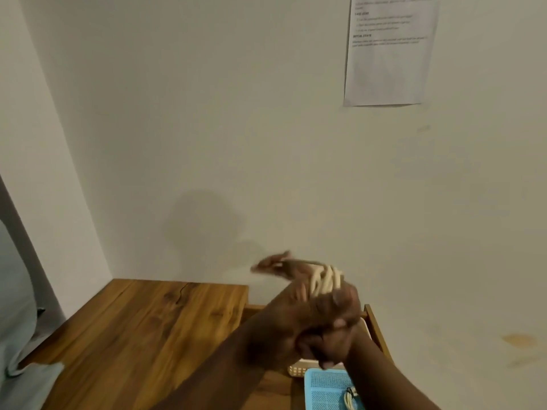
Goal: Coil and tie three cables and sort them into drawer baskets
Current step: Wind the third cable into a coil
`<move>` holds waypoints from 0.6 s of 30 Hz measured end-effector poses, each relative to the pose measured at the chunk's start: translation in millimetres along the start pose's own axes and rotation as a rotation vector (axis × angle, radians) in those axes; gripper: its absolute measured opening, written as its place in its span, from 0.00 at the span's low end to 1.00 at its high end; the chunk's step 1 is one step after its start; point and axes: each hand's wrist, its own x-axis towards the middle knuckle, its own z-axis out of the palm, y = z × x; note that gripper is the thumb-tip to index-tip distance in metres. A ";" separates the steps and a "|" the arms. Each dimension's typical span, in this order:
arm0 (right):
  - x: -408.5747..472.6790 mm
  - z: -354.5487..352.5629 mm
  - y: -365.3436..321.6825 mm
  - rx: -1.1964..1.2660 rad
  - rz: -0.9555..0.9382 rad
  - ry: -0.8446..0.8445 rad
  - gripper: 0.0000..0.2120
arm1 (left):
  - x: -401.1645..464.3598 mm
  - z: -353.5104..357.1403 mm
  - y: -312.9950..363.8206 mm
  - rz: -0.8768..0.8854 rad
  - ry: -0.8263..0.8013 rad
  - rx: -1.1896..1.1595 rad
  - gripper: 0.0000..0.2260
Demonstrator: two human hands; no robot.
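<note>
a home room: wooden table [142, 321] in a plain painted wall [236, 113] corner.

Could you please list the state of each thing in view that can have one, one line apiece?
white cable: wound in loops around the left hand, not yet tied.
left hand: fingers stretched out, blurred, carrying the loops.
right hand: curled in a grip at the left wrist; what it holds is unclear.
drawer: open.
blue basket: in the drawer, holding a coiled cable.
white basket: behind the blue one, mostly hidden.
</note>
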 end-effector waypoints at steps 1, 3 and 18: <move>-7.0 7.3 13.7 -0.088 0.043 -0.047 0.23 | 5.3 -1.7 4.7 0.080 0.046 -0.034 0.14; -18.6 21.1 39.0 -0.314 0.190 -0.277 0.34 | 12.5 -16.4 17.9 0.165 0.261 0.073 0.16; -1.0 -15.5 -19.3 -0.456 -0.189 -0.375 0.05 | -31.4 -85.4 -20.7 -0.376 0.621 0.048 0.32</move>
